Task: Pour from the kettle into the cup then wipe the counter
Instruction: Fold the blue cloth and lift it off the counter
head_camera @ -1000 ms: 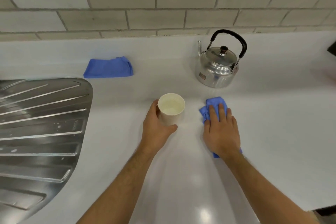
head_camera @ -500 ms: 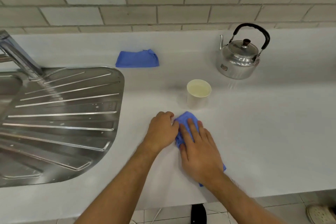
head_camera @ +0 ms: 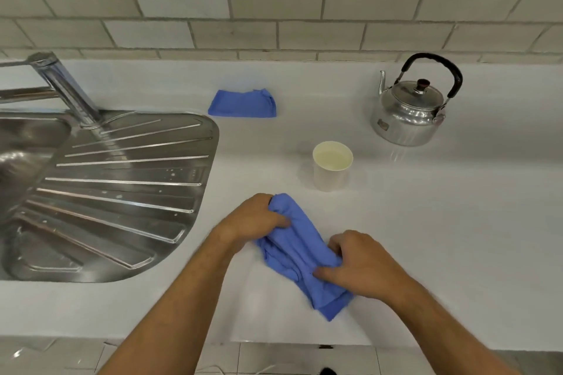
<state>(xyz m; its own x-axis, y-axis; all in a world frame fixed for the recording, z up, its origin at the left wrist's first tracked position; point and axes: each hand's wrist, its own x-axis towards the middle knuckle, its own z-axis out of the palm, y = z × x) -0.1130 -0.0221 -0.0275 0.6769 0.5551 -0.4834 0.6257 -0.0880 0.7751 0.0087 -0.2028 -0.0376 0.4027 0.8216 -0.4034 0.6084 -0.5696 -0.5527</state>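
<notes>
A crumpled blue cloth is stretched between both hands, low over the white counter near its front edge. My left hand grips the cloth's far end and my right hand grips its near end. Behind them a white paper cup stands upright with pale liquid inside, touched by neither hand. The silver kettle with a black handle sits at the back right, lid on.
A second blue cloth lies folded by the back wall. A steel sink drainboard and tap fill the left side. Tiled wall behind. The counter's front edge runs just below my forearms.
My left hand let go of the cup and came to the cloth. The right hand went from pressing the cloth flat to gripping it, and both now bunch it up together.
</notes>
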